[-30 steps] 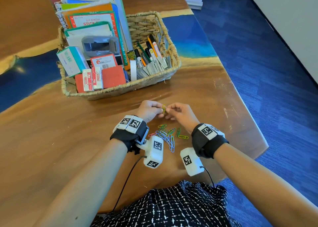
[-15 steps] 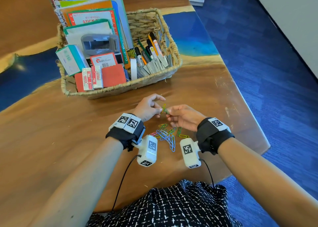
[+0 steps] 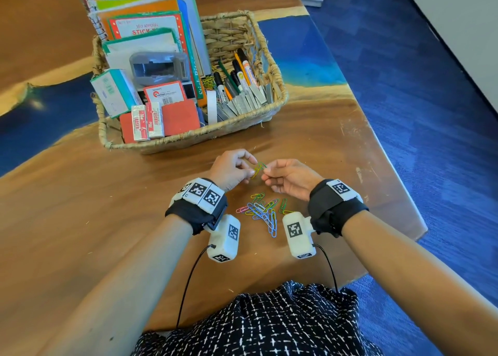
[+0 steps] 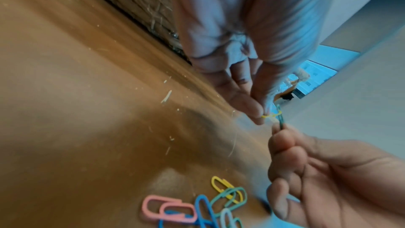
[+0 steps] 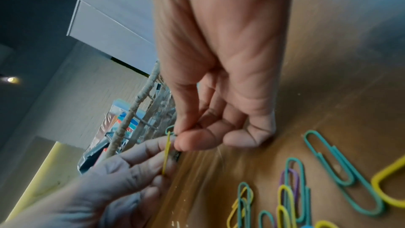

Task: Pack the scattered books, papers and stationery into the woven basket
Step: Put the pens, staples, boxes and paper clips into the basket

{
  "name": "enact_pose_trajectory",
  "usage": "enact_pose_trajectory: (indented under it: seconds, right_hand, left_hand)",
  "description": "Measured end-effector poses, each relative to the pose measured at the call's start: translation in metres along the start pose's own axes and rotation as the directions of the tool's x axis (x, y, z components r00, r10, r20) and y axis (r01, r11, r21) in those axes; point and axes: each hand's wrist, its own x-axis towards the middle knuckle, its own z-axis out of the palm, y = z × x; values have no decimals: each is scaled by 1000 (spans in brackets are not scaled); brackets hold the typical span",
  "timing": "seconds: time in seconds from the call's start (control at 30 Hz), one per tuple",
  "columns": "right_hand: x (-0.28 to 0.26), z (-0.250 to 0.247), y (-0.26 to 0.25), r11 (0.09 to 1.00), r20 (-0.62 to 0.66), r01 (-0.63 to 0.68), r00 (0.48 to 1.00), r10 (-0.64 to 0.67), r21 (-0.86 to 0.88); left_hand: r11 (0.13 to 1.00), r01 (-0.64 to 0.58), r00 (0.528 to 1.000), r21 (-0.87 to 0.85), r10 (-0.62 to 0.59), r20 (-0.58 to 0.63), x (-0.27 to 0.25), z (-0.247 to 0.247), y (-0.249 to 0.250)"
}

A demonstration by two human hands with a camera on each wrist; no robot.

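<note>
The woven basket point(image 3: 188, 137) stands on the wooden table, holding books, boxes, erasers, pens and staple strips. In front of it, a little above the table, my left hand point(image 3: 249, 167) pinches a yellow paper clip point(image 3: 255, 172). My right hand point(image 3: 270, 171) pinches a green paper clip point(image 3: 263, 164) that touches the yellow one. The left wrist view shows the yellow clip point(image 4: 268, 115) crossing the green clip point(image 4: 281, 119) between both hands' fingertips. In the right wrist view the yellow clip point(image 5: 167, 153) hangs below the green one point(image 5: 170, 128). A pile of coloured paper clips point(image 3: 265, 212) lies under my hands.
The table's right edge point(image 3: 398, 167) runs close to my right wrist, with blue carpet point(image 3: 431, 113) beyond it. Tall notebooks point(image 3: 145, 24) stick up from the basket's back. Bare wood point(image 3: 80, 221) stretches to the left of my arms.
My fingertips, pressed together a second ago, have drawn slightly apart, so the yellow and green clips now show between them. The pile on the table has not moved.
</note>
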Motion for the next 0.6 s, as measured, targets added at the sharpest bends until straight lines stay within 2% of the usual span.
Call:
enact_pose_trajectory:
  seconds: [0.13, 0.2, 0.3, 0.4, 0.5, 0.6]
  right_hand:
    - [4, 0, 5, 995, -70, 92, 993, -94, -38]
    - [5, 3, 9, 970, -100, 175, 976, -193, -168]
    - [7, 6, 13, 854, -89, 279, 932, -351, -440]
    - [8, 6, 16, 743, -45, 283, 921, -387, -606]
    - [8, 3, 14, 723, -75, 282, 905, -418, -631]
    - [10, 3, 5, 711, -92, 270, 901, -425, -649]
  left_hand:
    - [992, 113, 993, -49, -113, -16, 4, 0, -2]
    - [985, 152, 988, -83, -155, -29, 5, 0, -2]
    - [967, 202, 975, -153, -213, -62, 7, 2, -1]
    - [957, 228, 961, -180, -251, -115, 6, 0, -4]
    - [977, 173, 959, -125, -196, -206, 6, -8, 3]
    - [997, 49, 965, -66, -64, -253, 5, -28, 33]
